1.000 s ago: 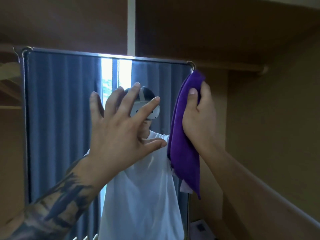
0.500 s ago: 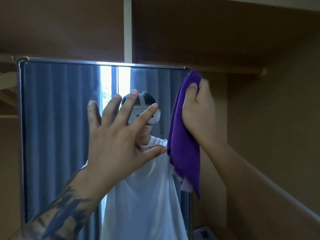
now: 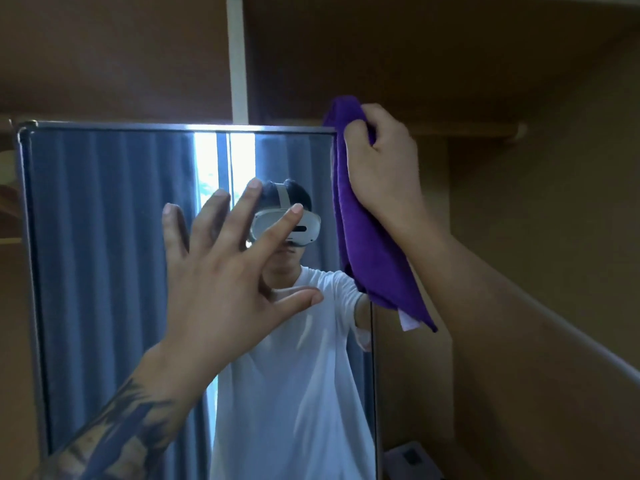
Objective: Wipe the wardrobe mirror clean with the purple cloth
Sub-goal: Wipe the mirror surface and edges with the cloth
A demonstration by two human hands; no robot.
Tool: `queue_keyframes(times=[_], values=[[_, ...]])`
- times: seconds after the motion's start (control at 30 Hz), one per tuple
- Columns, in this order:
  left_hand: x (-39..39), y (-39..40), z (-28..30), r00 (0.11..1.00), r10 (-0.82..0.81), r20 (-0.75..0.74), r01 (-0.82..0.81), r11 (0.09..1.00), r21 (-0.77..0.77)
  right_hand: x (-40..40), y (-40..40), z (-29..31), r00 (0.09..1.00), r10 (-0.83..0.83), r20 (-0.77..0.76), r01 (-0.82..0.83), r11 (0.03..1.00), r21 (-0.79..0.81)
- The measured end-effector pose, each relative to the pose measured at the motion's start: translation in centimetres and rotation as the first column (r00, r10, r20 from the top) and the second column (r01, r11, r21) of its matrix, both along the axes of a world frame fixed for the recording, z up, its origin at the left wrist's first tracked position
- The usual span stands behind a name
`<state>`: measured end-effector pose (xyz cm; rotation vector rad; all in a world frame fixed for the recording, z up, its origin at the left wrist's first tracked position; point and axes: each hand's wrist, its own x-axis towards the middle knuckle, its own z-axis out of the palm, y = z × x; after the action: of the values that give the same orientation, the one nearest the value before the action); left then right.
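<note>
Your right hand (image 3: 379, 164) grips the purple cloth (image 3: 367, 237) by its top, fingers curled round the bunched fabric at the upper right corner of the mirror (image 3: 104, 271). The rest of the cloth hangs down along the mirror's right edge. Your left hand (image 3: 221, 282) is spread flat, fingers apart, held up at the glass; whether the fingertips touch it, you cannot tell from here.

What could go wrong, as a judgement: the cloth is gripped in a bunch, so only a narrow strip would meet the glass and a pass could leave streaks or miss the corner. The loose hanging tail may drag outside the frame instead of over the mirror. If your bare left hand presses the glass to steady it, it could leave fresh prints on the part you must clean. Pushing hard near the edge might also swing the panel, if it is a door.

Count: one mirror, one purple cloth, two hands. A small pale box (image 3: 410, 459) sits low at the right.
</note>
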<state>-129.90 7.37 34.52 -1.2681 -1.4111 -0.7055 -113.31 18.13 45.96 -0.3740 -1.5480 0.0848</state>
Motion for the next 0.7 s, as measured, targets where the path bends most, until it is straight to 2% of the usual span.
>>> queue_keyframes(times=[0.07, 0.1, 0.17, 0.23, 0.33, 0.4, 0.47, 0.53, 0.6, 0.67, 0.7], values=[[0.1, -0.2, -0.1, 1.0, 0.009, 0.013, -0.009, 1.0, -0.019, 0.3, -0.2, -2.1, 0.972, 0.185, -0.144, -0.206, 0.968, -0.145], [0.2, -0.2, -0.1, 1.0, 0.012, 0.017, -0.012, 1.0, -0.027, 0.3, -0.4, -3.4, 0.954, 0.225, -0.195, -0.266, 0.939, -0.218], [0.3, -0.2, 0.0, 1.0, 0.011, 0.022, -0.01, 0.999, -0.037, 0.1, -0.9, -6.4, 0.952, 0.211, -0.22, -0.277, 0.901, -0.333], [0.5, -0.1, -0.1, 1.0, 0.004, 0.021, -0.003, 0.999, -0.033, -0.2, -1.2, -8.2, 0.966, 0.16, -0.203, -0.225, 0.908, -0.354], [0.5, 0.0, -0.3, 1.0, -0.017, 0.018, 0.018, 0.999, -0.029, -0.7, -1.1, -6.2, 0.984, 0.048, -0.172, -0.085, 0.973, -0.215], [0.3, 0.0, -0.3, 1.0, -0.02, 0.012, 0.02, 0.999, -0.034, -0.9, -1.3, -2.9, 0.991, -0.101, -0.083, 0.095, 0.993, -0.075], [0.3, 0.1, -0.2, 1.0, -0.004, 0.004, 0.004, 0.999, -0.036, -0.8, -1.4, -0.2, 0.951, -0.303, 0.061, 0.296, 0.95, 0.098], [0.2, 0.3, -0.2, 1.0, 0.004, 0.005, -0.004, 1.0, -0.025, -0.5, -1.3, 0.8, 0.917, -0.375, 0.138, 0.351, 0.921, 0.169], [0.2, 0.3, -0.3, 1.0, -0.004, 0.017, 0.005, 1.0, -0.023, 0.1, -0.9, 0.0, 0.969, -0.225, 0.106, 0.219, 0.973, 0.071], [0.2, 0.2, -0.4, 1.0, -0.005, 0.029, 0.006, 0.999, -0.036, 0.1, -0.9, -2.6, 0.997, 0.045, -0.064, -0.053, 0.989, -0.134], [0.2, 0.1, -0.4, 0.999, -0.004, 0.034, 0.006, 0.999, -0.042, 0.0, -0.8, -4.3, 0.985, 0.108, -0.136, -0.135, 0.967, -0.215]])
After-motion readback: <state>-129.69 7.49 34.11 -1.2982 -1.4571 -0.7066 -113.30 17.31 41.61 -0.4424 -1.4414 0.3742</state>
